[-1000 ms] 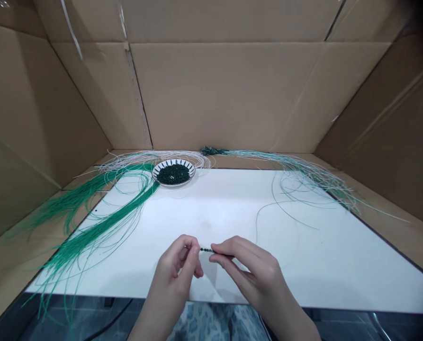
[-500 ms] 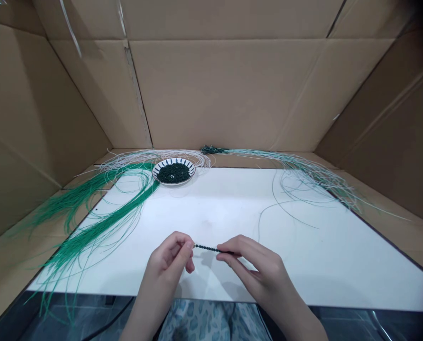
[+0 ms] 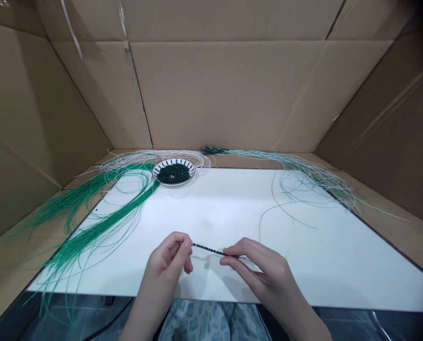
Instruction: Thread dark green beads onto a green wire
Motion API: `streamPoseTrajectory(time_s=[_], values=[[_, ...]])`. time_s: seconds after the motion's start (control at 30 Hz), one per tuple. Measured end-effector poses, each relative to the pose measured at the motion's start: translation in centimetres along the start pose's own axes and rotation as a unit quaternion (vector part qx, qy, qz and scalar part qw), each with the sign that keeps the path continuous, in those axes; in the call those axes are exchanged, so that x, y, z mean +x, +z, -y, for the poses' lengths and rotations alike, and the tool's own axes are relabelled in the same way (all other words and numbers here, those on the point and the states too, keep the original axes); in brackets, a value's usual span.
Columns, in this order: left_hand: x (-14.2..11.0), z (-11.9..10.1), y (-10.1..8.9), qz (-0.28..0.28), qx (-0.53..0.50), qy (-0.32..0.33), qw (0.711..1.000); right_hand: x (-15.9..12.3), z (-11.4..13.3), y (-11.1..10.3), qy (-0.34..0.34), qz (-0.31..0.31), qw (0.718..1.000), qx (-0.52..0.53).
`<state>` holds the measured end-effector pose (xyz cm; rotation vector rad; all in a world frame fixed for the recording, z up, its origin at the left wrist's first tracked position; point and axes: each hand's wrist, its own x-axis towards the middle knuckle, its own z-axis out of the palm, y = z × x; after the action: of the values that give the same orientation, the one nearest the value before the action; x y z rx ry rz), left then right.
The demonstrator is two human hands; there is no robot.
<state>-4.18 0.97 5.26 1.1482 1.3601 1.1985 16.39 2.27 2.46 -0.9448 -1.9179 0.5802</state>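
A short string of dark beads (image 3: 208,248) stretches between my hands, just above the white board near its front edge. My left hand (image 3: 174,253) pinches the string's left end between thumb and forefinger. With thumb and fingertips closed, my right hand (image 3: 256,260) grips the other end, and a thin thread shows behind those fingers. Beyond my hands stands a plate (image 3: 156,179) with a blue-striped rim, heaped with small dark green beads (image 3: 174,173).
Bundles of green thread (image 3: 101,227) spread over the left side. White strands (image 3: 150,155) lie behind the plate. A beaded bundle (image 3: 211,150) trails pale threads (image 3: 300,170) to the right. Cardboard walls (image 3: 225,94) enclose the white board (image 3: 232,203).
My right hand has shifted slightly right and down along the bead string, so a longer stretch of beads shows between my hands. My left hand has barely moved.
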Motion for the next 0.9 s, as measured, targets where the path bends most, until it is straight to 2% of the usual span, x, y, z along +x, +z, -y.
streamPoseTrajectory(time_s=[0.2,0.37,0.53,0.77,0.9], values=[[-0.1,0.0,0.2,-0.011,0.015,0.003,1.000,0.9,1.0,0.3,-0.027,0.001,1.000,-0.003],[-0.2,0.2,0.4,0.050,0.026,-0.003,0.998,1.7,1.9,1.8,-0.062,0.004,0.997,0.045],[-0.6,-0.4,0.9,0.029,0.003,-0.016,0.999,1.5,1.7,2.4,-0.049,-0.032,0.996,0.072],[-0.8,-0.9,1.2,0.029,-0.005,-0.022,0.999,1.6,2.1,2.3,-0.029,-0.011,0.996,0.085],[-0.8,-0.8,1.2,0.025,-0.013,-0.017,0.999,1.5,2.2,2.8,-0.020,-0.040,0.996,0.076]])
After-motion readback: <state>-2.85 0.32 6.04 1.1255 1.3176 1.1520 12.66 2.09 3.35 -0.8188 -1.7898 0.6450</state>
